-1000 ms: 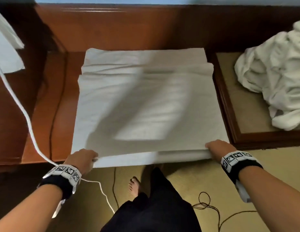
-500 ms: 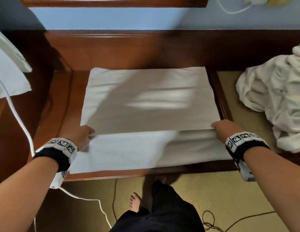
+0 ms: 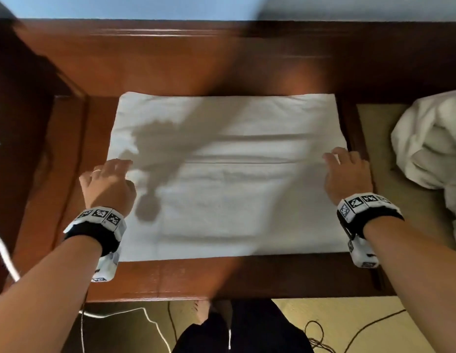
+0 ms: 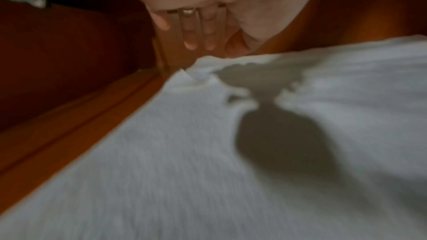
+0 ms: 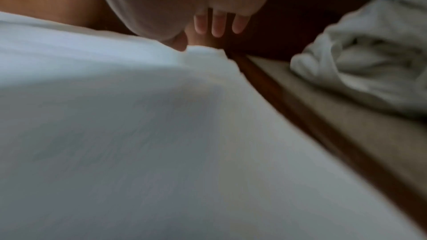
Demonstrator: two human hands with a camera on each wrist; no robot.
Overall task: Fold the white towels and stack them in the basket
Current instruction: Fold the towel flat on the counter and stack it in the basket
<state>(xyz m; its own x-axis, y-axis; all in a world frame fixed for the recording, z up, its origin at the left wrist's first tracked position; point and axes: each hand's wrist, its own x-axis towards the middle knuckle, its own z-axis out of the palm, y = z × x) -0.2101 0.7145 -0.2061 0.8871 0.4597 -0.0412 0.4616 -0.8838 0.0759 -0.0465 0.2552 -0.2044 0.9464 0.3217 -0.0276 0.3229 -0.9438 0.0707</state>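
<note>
White towel flat on wood, long axis left-right.

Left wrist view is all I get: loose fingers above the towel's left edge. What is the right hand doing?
Observer: The right hand is open, fingers spread at the towel's right edge, gripping nothing.
Operator: More to fold?
Observer: Yes, a crumpled white pile lies to the right, apart from the towel.
Operator: Is the fold flat?
Observer: In the head view it lies as a flat rectangle on the wooden top, one crease across its middle.
</note>
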